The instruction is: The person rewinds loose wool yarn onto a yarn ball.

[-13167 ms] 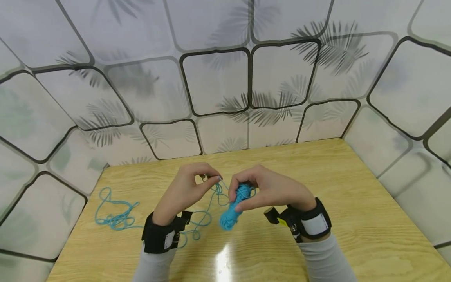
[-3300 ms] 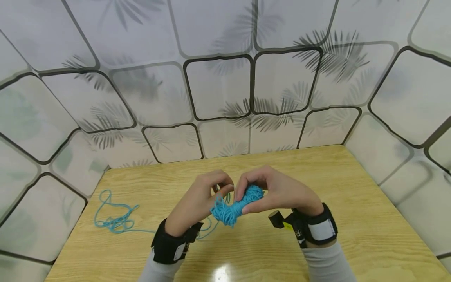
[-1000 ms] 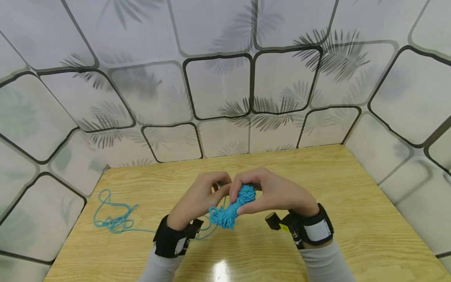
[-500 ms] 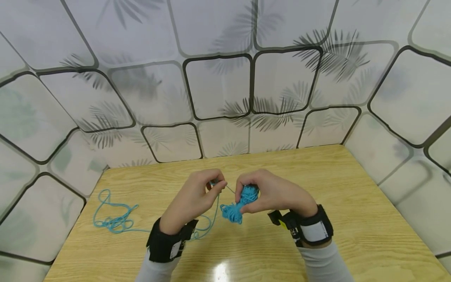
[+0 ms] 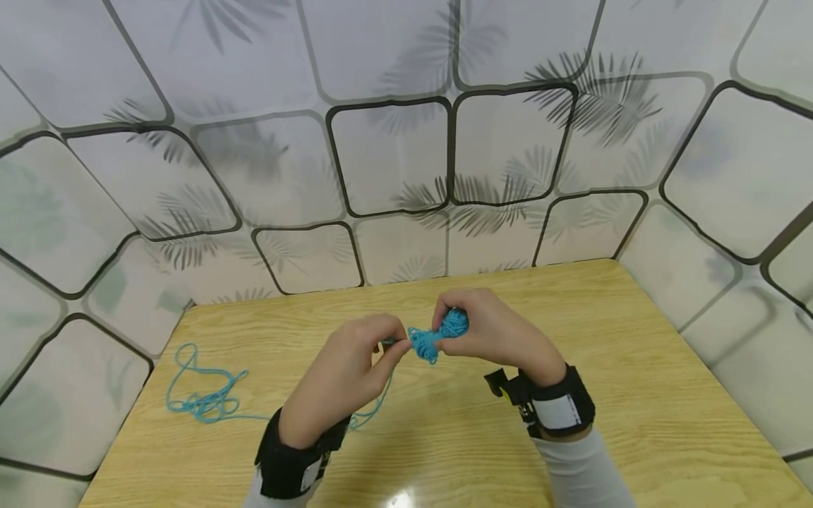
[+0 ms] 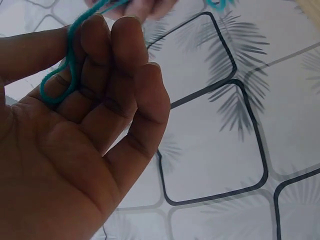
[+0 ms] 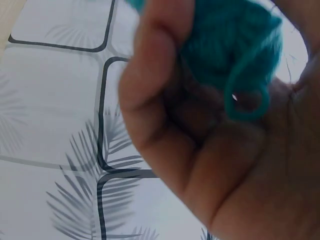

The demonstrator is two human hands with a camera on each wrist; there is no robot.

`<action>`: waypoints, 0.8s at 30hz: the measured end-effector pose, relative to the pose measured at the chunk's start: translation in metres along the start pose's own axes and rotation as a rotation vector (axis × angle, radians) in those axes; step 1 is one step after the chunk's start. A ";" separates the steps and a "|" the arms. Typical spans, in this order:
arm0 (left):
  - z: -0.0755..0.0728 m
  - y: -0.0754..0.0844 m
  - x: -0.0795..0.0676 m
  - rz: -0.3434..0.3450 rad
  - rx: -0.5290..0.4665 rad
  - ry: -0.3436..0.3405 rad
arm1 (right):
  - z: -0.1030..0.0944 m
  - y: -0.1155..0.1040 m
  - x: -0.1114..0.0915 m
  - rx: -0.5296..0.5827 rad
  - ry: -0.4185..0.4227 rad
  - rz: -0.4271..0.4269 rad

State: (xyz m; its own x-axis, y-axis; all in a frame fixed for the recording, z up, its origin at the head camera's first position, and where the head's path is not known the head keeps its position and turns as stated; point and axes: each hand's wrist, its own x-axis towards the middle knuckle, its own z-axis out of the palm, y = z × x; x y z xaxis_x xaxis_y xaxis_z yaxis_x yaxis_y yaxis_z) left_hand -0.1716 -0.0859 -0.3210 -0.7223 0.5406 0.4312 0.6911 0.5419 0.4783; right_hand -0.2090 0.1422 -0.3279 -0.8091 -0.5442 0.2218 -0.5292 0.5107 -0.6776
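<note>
1 yarn bundle (image 5: 427, 343), between 2 hands (image 5: 346, 370) (image 5: 494, 330)

Yarn bundle (image 5: 447, 329) — partly hidden by right hand (image 5: 492, 328), both sleeves (image 5: 584, 469) cut off below

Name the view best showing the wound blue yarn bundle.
The head view: both ends of the wound blue yarn bundle show, despite the right hand. Right wrist: mostly one end, close but cropped. Left wrist: blue bits at the top edge, perhaps its loops.

Blue yarn (image 5: 208, 406) on wooden table (image 5: 457, 437)
</note>
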 end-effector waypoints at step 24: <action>0.014 0.018 -0.002 0.048 0.036 -0.081 | 0.000 0.001 0.006 0.186 0.488 0.050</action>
State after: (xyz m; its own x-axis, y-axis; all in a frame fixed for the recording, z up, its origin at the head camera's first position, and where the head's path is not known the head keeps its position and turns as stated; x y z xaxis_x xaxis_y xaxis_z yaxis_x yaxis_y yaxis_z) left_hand -0.1570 -0.0682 -0.3237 -0.6847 0.6161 0.3893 0.7266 0.5359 0.4299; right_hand -0.2139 0.1394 -0.3276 -0.8804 -0.1261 0.4573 -0.4688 0.3773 -0.7987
